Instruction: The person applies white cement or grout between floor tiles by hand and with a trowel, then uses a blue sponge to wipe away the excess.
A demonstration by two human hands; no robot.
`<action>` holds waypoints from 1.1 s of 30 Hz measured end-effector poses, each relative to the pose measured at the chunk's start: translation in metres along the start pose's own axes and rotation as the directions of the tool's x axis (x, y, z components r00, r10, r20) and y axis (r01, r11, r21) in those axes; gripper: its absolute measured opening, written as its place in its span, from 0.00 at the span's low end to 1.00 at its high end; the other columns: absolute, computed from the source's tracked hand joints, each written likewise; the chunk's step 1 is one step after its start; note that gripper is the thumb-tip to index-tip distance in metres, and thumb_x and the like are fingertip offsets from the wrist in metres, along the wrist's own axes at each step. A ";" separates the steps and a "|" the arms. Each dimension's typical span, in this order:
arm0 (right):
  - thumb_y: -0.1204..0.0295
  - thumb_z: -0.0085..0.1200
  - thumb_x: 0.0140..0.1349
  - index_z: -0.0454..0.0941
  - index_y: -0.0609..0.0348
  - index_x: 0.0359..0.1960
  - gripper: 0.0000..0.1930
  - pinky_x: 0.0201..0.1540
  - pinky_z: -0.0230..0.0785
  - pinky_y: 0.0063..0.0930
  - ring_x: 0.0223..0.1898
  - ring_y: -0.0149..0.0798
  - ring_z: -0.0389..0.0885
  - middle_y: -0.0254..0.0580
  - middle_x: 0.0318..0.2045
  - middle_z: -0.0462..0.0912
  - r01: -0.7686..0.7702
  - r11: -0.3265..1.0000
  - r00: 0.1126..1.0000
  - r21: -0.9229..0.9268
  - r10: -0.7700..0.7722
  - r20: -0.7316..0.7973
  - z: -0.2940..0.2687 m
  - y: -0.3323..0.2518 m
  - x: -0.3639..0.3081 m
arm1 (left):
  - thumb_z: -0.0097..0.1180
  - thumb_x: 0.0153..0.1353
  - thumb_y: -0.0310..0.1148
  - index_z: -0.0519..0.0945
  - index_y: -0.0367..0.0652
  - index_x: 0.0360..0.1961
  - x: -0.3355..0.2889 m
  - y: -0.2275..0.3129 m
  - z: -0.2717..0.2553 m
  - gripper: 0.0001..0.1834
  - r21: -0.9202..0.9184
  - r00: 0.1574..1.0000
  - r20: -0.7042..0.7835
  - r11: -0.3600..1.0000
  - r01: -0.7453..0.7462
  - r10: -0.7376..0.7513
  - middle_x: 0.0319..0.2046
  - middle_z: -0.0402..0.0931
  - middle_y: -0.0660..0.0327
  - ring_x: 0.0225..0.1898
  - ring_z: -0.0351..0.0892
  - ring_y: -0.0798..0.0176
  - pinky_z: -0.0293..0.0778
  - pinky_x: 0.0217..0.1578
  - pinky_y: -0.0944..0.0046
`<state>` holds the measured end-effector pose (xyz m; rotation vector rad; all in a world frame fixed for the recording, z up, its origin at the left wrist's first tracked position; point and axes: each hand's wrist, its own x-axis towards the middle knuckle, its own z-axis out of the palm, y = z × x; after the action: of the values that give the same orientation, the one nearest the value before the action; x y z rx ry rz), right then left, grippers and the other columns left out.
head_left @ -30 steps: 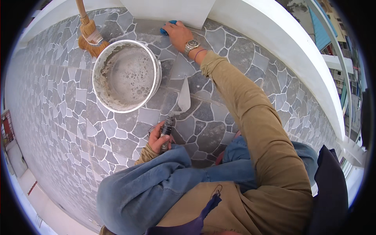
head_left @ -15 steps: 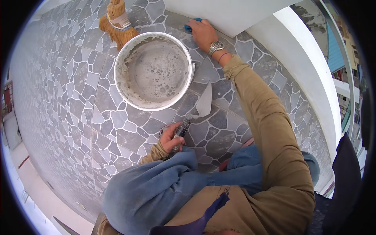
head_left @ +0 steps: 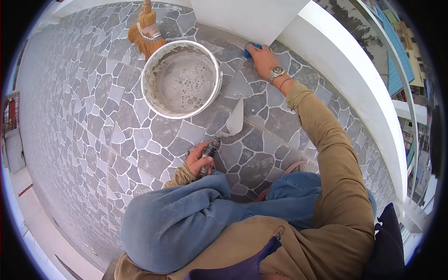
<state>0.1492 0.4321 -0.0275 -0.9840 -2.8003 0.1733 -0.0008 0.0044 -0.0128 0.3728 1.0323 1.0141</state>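
My left hand (head_left: 199, 158) is wrapped round the dark handle of a pointed trowel (head_left: 235, 119), whose grey blade tilts up and away over the tiles. At the foot of the white wall my right hand (head_left: 264, 60) grips a blue cloth or sponge (head_left: 252, 49); which of the two I cannot tell. The palm hides part of it, and it rests low by the wall's corner. Between and beyond my hands stands a white bucket (head_left: 218, 88) with bubbly grey slurry (head_left: 186, 83) in it. Splashes coat its inner wall.
A straw broom (head_left: 146, 32) stands behind the bucket. White wall (head_left: 242, 21) and a white curved ledge (head_left: 336, 65) bound the far and right sides. Stone-patterned tile floor (head_left: 98, 121) stretches left. My bent knees (head_left: 163, 224) are close below the trowel.
My right hand has slid right along the wall base with the blue thing, toward the corner. The view has shifted a little. My left hand still holds the trowel.
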 end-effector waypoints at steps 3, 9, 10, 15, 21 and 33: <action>0.72 0.55 0.62 0.85 0.48 0.49 0.14 0.44 0.80 0.50 0.41 0.59 0.86 0.54 0.38 0.88 -0.176 0.979 0.944 -0.103 0.198 0.263 -0.050 0.025 -0.017 | 0.56 0.65 0.31 0.57 0.37 0.74 0.002 0.006 0.000 0.38 -0.016 1.000 -0.013 1.000 -0.016 0.016 0.31 0.78 0.55 0.23 0.78 0.64 0.76 0.26 0.64; 0.68 0.58 0.62 0.81 0.61 0.47 0.14 0.36 0.75 0.49 0.30 0.58 0.82 0.51 0.34 0.87 0.235 0.808 0.963 0.540 -0.117 -0.244 -0.182 -0.143 0.038 | 0.58 0.66 0.31 0.60 0.39 0.75 0.017 -0.021 -0.019 0.37 0.056 0.989 0.084 0.991 -0.124 0.120 0.34 0.77 0.61 0.29 0.78 0.68 0.76 0.29 0.65; 0.67 0.58 0.62 0.79 0.63 0.48 0.15 0.39 0.76 0.48 0.34 0.56 0.84 0.51 0.37 0.85 0.353 0.800 0.936 0.485 -0.290 -0.202 -0.182 -0.171 0.043 | 0.59 0.66 0.32 0.60 0.39 0.75 0.018 -0.027 -0.021 0.38 0.045 0.987 0.095 0.989 -0.138 0.133 0.34 0.77 0.61 0.29 0.78 0.68 0.75 0.30 0.65; 0.66 0.59 0.62 0.74 0.65 0.50 0.19 0.49 0.79 0.46 0.48 0.52 0.84 0.54 0.43 0.81 0.518 0.846 0.763 0.125 -0.523 0.380 -0.101 -0.257 0.067 | 0.61 0.66 0.33 0.59 0.39 0.75 0.015 -0.064 -0.026 0.39 -0.010 0.980 0.104 0.985 -0.172 0.172 0.34 0.76 0.62 0.31 0.77 0.69 0.74 0.31 0.65; 0.66 0.61 0.57 0.73 0.66 0.58 0.28 0.59 0.76 0.47 0.53 0.59 0.84 0.66 0.51 0.82 0.458 0.879 0.704 -0.133 -0.267 0.658 0.018 -0.229 0.100 | 0.63 0.66 0.35 0.58 0.39 0.75 0.025 -0.063 -0.027 0.41 -0.006 0.983 0.093 0.988 -0.156 0.156 0.34 0.75 0.63 0.33 0.76 0.69 0.73 0.33 0.64; 0.60 0.55 0.68 0.79 0.63 0.46 0.17 0.50 0.71 0.57 0.46 0.68 0.80 0.65 0.43 0.83 0.354 0.786 0.697 0.507 -0.583 0.418 -0.094 -0.216 0.104 | 0.61 0.66 0.34 0.58 0.39 0.75 0.020 -0.041 -0.026 0.40 0.023 0.982 0.134 0.990 -0.138 0.133 0.33 0.76 0.61 0.31 0.76 0.68 0.73 0.32 0.64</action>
<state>-0.0436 0.3348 0.1127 -0.0633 -3.2026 1.0580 0.0011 -0.0051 -0.0647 0.5359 0.9139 1.0805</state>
